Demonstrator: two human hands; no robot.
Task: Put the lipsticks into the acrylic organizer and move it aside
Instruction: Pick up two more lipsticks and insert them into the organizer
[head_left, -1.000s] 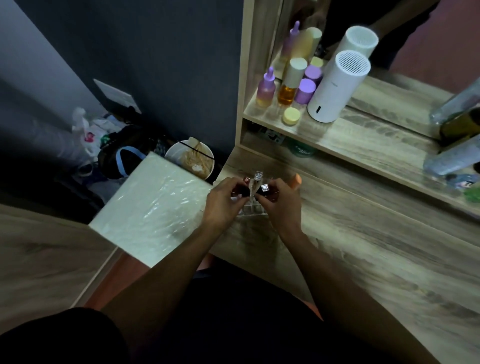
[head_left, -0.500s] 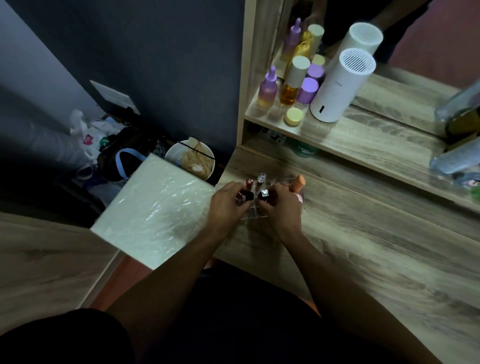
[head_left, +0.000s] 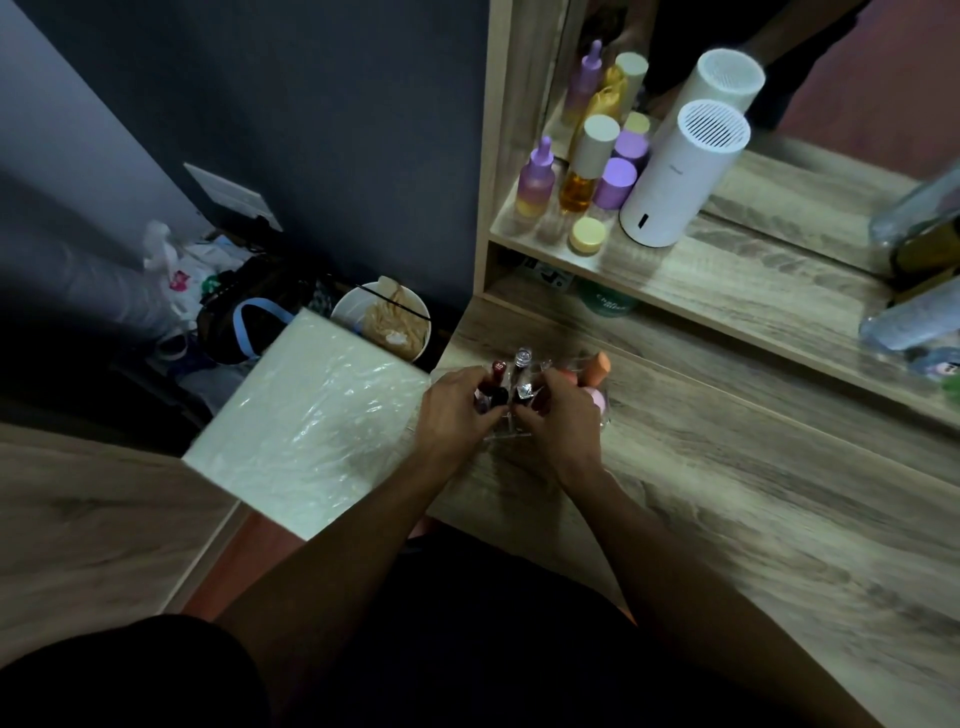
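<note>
A clear acrylic organizer (head_left: 511, 434) stands near the left end of the wooden dressing table (head_left: 727, 493). Several lipsticks stand upright in it: a red-capped one (head_left: 498, 367), a clear-topped one (head_left: 522, 358) and a dark one (head_left: 523, 393). My left hand (head_left: 457, 410) grips the organizer's left side, fingers around the lipsticks there. My right hand (head_left: 563, 418) holds its right side. The organizer's walls are mostly hidden by both hands.
Orange and pink sponges (head_left: 597, 369) sit just right of the organizer. A shelf above carries purple and amber bottles (head_left: 535, 179), a yellow jar (head_left: 587, 236) and a white cylinder (head_left: 680, 182). A plastic-wrapped white box (head_left: 311, 421) lies left of the table edge, beside a bowl (head_left: 384, 322).
Both hands and the organizer have shifted slightly toward the table's left end and farther from me. The grip looks the same.
</note>
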